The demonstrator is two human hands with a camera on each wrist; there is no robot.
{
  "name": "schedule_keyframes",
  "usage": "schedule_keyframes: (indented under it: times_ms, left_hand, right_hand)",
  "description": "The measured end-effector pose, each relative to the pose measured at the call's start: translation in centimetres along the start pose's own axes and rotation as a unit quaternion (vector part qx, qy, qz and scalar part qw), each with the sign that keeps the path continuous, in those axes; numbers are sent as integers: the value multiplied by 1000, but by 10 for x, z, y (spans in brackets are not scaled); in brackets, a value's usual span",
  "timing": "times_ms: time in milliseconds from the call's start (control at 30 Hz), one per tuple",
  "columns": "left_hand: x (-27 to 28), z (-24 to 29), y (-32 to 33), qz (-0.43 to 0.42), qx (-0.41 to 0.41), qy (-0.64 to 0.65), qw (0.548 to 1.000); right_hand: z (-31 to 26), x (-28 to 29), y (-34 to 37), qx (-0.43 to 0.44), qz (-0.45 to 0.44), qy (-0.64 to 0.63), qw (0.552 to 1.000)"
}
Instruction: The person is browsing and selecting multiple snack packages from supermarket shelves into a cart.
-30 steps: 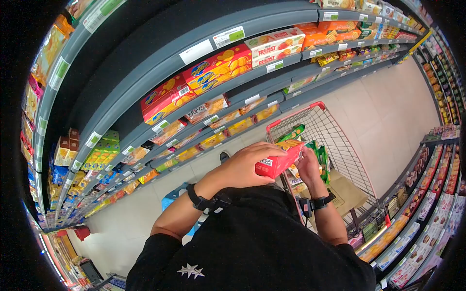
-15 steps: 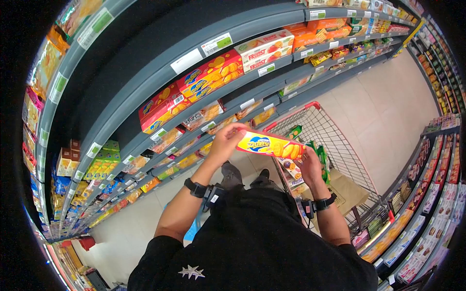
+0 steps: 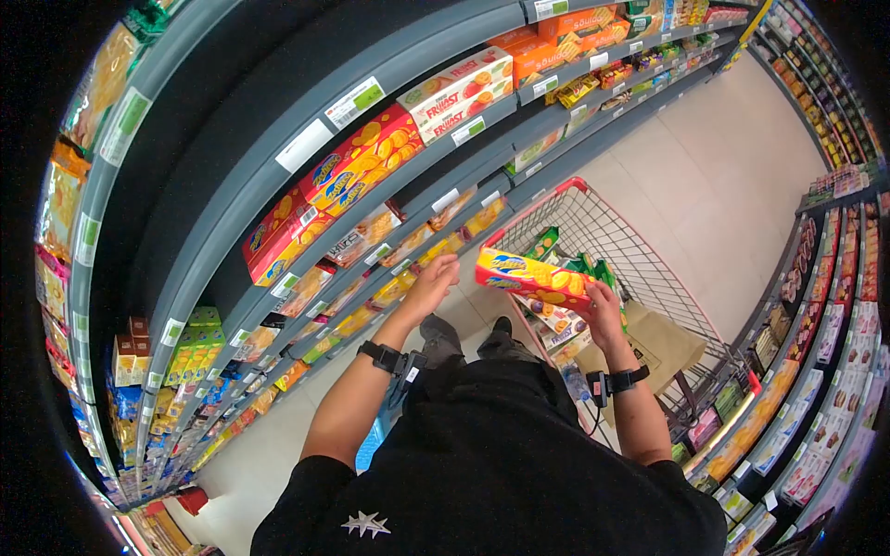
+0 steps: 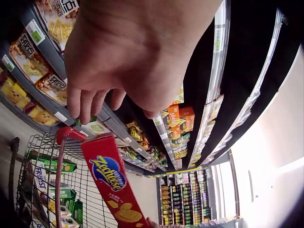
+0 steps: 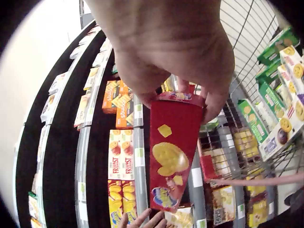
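In the head view my right hand (image 3: 604, 317) pinches one end of a red and yellow biscuit box (image 3: 533, 278), held over the near side of the cart. My left hand (image 3: 434, 285) is off the box's other end, a small gap between them, its fingers loosely bent and empty. The left wrist view shows the left hand (image 4: 128, 57) above the box (image 4: 114, 180). From the right wrist view, the thumb and fingers of the right hand (image 5: 166, 52) grip the box (image 5: 173, 147) at its end.
The wire cart (image 3: 649, 269) holds green packs, white boxes (image 3: 565, 332) and a brown paper piece (image 3: 663, 347). Along the left, shelves carry matching red boxes (image 3: 366, 153), white boxes (image 3: 459, 93) and orange boxes. More stocked shelves (image 3: 807, 389) stand at the right, with tiled floor (image 3: 695, 176) beyond the cart.
The box turned from its end to its long printed face, then moved slightly. My left hand has let go and drawn back leftward, while the right keeps its grip. The shelves have shifted in view.
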State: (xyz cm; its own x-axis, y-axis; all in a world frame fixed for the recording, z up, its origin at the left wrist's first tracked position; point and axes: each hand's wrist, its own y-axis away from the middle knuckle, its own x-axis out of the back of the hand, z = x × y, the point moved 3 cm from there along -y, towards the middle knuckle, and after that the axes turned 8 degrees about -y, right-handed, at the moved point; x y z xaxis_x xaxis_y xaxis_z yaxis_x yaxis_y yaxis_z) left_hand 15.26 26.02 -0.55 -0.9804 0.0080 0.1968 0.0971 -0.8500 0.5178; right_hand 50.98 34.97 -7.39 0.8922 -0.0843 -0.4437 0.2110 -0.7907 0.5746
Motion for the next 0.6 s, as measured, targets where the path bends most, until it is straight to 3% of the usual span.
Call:
schedule_keyframes:
  times_ms: [33,100,167,233,367,433,500,600]
  left_hand:
    - [0,-4,-3,-3,1,0,1000]
    - [-2,-9,-4,-20,22,-17,999]
    - [-5,-20,-6,-30,20,-18,999]
    - [-8,-29,-7,-38,18,-19,999]
    - [-5,-41,-5,-22,12,-16,1000]
    - [1,-45,-2,1,6,3,1000]
    - [10,-48,3,22,2,10,1000]
    - [27,-50,11,38,25,23,999]
  right_hand:
    - [5,12,-6,0,3,0,1000]
    - [14,47,-18,52,100,115,987]
    - [37,88,-42,92,105,168,976]
    - [46,107,-49,149,163,276,936]
    - [56,104,-51,98,177,210,957]
    - [70,118,-67,139,175,310,924]
    - [72,112,-69,142,163,296,930]
    - [77,115,-72,121,146,377,907]
